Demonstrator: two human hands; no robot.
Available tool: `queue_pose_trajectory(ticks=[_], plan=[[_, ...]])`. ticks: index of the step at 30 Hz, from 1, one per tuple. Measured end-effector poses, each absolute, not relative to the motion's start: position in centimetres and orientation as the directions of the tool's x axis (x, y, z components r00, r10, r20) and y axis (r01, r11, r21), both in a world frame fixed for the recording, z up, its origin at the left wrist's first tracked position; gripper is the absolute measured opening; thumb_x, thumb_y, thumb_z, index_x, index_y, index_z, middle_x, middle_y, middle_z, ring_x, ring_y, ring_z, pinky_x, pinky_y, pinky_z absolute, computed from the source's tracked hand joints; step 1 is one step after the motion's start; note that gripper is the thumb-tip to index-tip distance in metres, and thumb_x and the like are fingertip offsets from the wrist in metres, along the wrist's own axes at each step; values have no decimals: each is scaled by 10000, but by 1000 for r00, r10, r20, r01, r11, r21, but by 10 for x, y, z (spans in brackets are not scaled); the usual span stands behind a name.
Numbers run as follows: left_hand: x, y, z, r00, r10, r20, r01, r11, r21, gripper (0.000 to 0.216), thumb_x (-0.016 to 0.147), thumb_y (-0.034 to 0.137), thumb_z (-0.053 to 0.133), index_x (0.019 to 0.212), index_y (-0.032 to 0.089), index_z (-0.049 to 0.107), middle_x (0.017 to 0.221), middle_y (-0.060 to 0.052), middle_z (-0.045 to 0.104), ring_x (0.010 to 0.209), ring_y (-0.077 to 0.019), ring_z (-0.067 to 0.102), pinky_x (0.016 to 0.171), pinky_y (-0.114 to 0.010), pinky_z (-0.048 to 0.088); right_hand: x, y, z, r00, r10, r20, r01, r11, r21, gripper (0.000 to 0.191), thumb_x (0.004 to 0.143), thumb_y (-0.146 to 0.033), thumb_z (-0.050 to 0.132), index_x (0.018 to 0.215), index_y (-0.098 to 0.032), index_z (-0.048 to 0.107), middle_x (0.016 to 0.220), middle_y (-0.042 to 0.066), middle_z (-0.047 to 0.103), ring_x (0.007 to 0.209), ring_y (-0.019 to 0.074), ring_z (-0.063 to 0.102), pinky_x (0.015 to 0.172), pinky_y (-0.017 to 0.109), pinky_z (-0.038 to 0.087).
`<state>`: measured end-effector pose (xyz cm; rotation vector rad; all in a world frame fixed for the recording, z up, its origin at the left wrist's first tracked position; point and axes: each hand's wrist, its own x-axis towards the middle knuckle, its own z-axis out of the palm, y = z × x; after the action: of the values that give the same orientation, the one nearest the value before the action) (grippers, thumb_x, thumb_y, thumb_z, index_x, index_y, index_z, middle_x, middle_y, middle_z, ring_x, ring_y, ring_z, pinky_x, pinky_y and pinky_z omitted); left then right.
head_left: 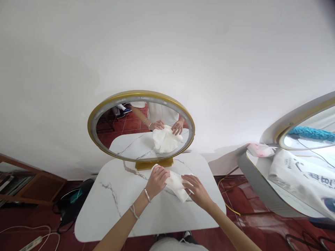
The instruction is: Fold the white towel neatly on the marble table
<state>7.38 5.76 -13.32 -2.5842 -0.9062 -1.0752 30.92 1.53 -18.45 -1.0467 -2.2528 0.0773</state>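
A soft white cloth (pixel 176 182), loosely folded and crumpled, is held just above the marble-patterned table (pixel 104 209). My left hand (pixel 157 180) is closed around its upper left part, the fingers bunched together. At the right edge, my right hand (pixel 198 191) grips the cloth with curved, slightly parted fingers; its thumb is mostly hidden. Behind the cloth stands a round mirror (pixel 141 93) with a gold rim on a gold base (pixel 154 164). Both hands and the spread-out cloth show in its reflection.
At right, a second table (pixel 277 198) carries a white printed bag (pixel 300 174), a pink-and-white packet (pixel 260 150) and another mirror (pixel 281 137). On the left floor are a dark bag (pixel 72 205), a power strip (pixel 31 243) and a wooden cabinet (pixel 34 184).
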Motion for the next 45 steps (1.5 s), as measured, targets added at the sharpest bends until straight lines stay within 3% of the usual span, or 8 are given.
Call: queue_pose_trajectory(ticks=[12, 16, 20, 24, 30, 34, 39, 45], plan=[[66, 57, -121, 492, 509, 706, 657, -749, 81, 321, 749, 6, 392, 926, 215, 562, 807, -1, 673, 772, -162, 576, 884, -385, 375, 302, 6, -184, -289, 791, 539, 872, 450, -194, 280, 811, -78, 574, 1043, -233, 598, 1567, 105, 185, 1406, 346, 252, 1080, 662, 272], [62, 57, -114, 511, 488, 707, 650, -758, 53, 283, 758, -2, 382, 846, 220, 534, 793, 7, 662, 757, -151, 562, 874, -378, 379, 306, 24, -179, -374, 744, 554, 778, 576, -249, 236, 762, -28, 500, 864, -214, 602, 1476, 82, 400, 1393, 305, 302, 1100, 646, 253], [51, 56, -109, 516, 468, 718, 651, -758, 27, 260, 778, -6, 394, 862, 216, 499, 839, -4, 653, 755, -143, 554, 849, -366, 399, 325, 44, -160, -487, 761, 429, 601, 648, -468, 214, 860, -140, 455, 919, -229, 640, 1028, 76, 705, 1031, 218, 642, 952, 465, 490], [34, 57, -105, 562, 502, 657, 654, -757, 19, 212, 820, 36, 414, 873, 220, 507, 894, -20, 641, 788, -141, 573, 861, -350, 419, 346, 54, -124, -467, 841, 271, 510, 507, -695, 244, 903, -397, 528, 858, -200, 666, 831, 72, 703, 726, 173, 647, 647, 275, 528], [15, 54, -100, 625, 681, 382, 634, -728, 260, 145, 898, 316, 549, 796, 215, 570, 761, 12, 635, 675, -132, 588, 647, -252, 454, 372, 63, -63, -413, 906, 98, 510, 318, -799, 342, 837, -508, 578, 855, -187, 694, 854, 62, 708, 775, 183, 641, 691, 270, 510], [9, 55, -95, 604, 764, 226, 627, -631, 457, 354, 924, 389, 491, 640, 196, 577, 607, 32, 579, 542, -113, 541, 521, -215, 417, 392, 70, -38, -500, 861, -92, 560, 240, -793, 378, 860, -503, 511, 951, -201, 720, 923, 51, 718, 834, 202, 645, 723, 289, 506], [4, 61, -72, 551, 795, 252, 577, -582, 573, 324, 913, 368, 494, 708, 208, 686, 785, -27, 703, 660, -135, 635, 473, -184, 464, 415, 72, -24, -289, 951, -110, 698, 131, -704, 354, 714, -531, 673, 765, -189, 748, 805, 51, 729, 777, 225, 648, 694, 295, 513], [2, 64, -30, 507, 804, 312, 575, -585, 572, 264, 901, 319, 513, 746, 234, 709, 861, -17, 726, 647, -125, 655, 448, -177, 488, 424, 57, -5, -341, 922, -182, 670, 102, -735, 338, 792, -507, 596, 822, -214, 761, 809, 48, 739, 740, 226, 672, 666, 302, 535]])
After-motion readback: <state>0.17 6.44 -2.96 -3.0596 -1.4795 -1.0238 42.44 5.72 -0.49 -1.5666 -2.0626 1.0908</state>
